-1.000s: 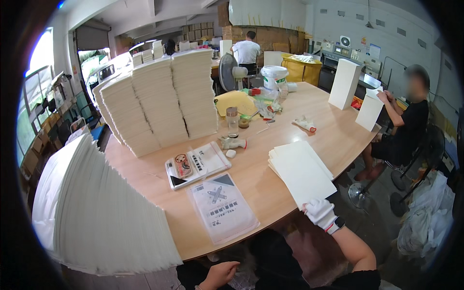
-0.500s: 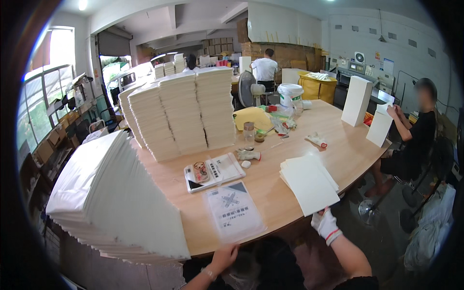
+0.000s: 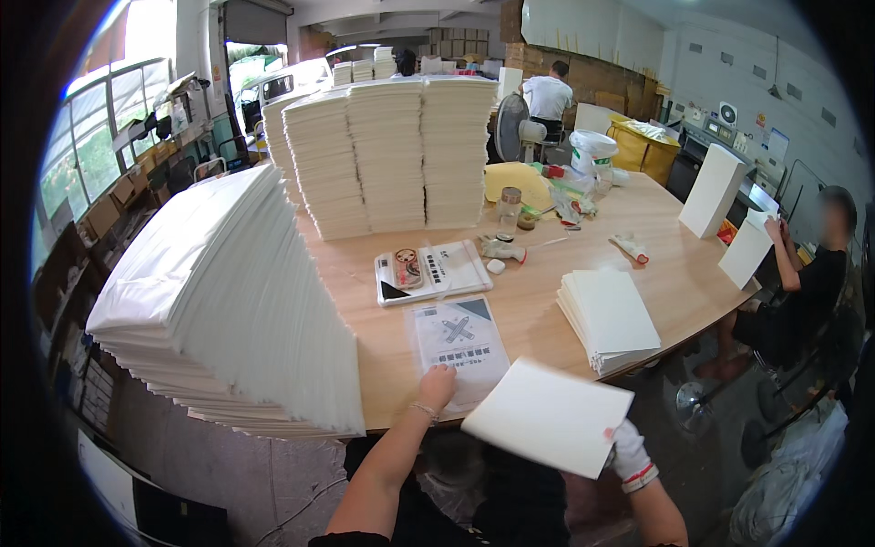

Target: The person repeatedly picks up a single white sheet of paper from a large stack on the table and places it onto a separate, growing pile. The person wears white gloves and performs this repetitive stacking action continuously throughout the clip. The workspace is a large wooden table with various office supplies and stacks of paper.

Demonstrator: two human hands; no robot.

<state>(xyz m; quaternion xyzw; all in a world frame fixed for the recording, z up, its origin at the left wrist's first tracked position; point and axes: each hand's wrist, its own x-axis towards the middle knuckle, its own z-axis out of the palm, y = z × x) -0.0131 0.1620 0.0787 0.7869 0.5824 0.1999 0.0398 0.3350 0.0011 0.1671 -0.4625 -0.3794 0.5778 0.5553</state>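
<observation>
My right hand (image 3: 629,454), in a white knitted glove with a red-edged cuff, grips the right end of a sheaf of white paper (image 3: 547,415). The sheaf is tilted over the table's front edge, its left corner next to the clear printed plastic bag (image 3: 483,365). On the near left part of that bag is my bare left hand (image 3: 438,387), fingers curled together at the plastic; their tips are partly hidden. A fanned pile of white paper (image 3: 612,319) lies on the table to the right, apart from both hands.
Tall white paper stacks (image 3: 392,155) stand behind, and a large leaning stack (image 3: 228,310) is at left. A printed packet (image 3: 456,269), a glass jar (image 3: 509,210), gloves (image 3: 503,249) and a white bucket (image 3: 591,150) share the table (image 3: 565,246). A co-worker (image 3: 820,264) handles paper at right.
My right hand has lifted a sheaf off the pile and brought it left and nearer. My left hand has moved forward onto the plastic bag. The view has shifted.
</observation>
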